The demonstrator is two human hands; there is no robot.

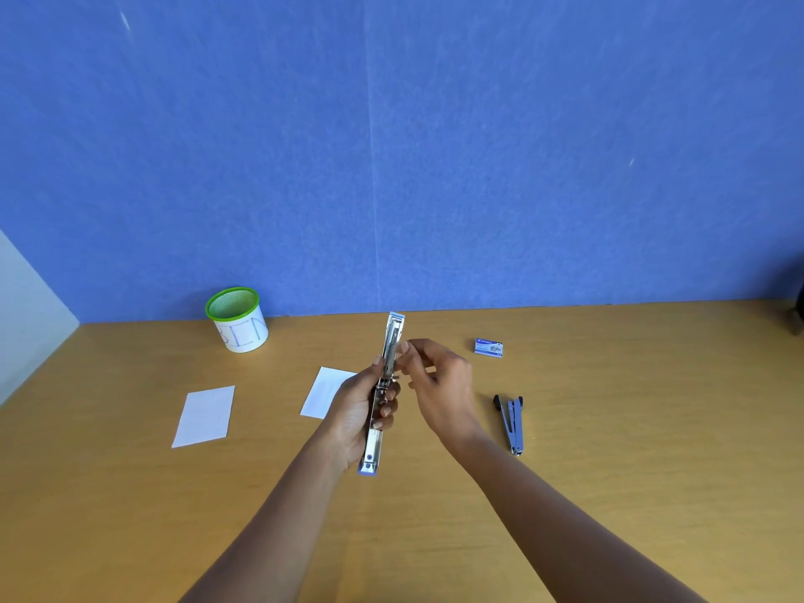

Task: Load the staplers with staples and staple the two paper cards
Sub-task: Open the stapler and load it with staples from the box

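My left hand (359, 411) grips a blue stapler (388, 354) that is swung fully open, its metal channel facing me. My right hand (435, 380) is at the upper half of that stapler, fingertips pinched against the metal rail; whether staples are between them I cannot tell. A second blue stapler (511, 422) lies partly open on the table to the right. A small blue staple box (488, 346) sits behind it. One white paper card (204, 415) lies at the left, another white card (324, 391) is partly hidden behind my left hand.
A green-rimmed mesh cup (237, 319) wrapped in white paper stands at the back left of the wooden table (609, 428). A blue wall (391, 145) rises directly behind the table, and a white panel (26, 306) bounds the left side.
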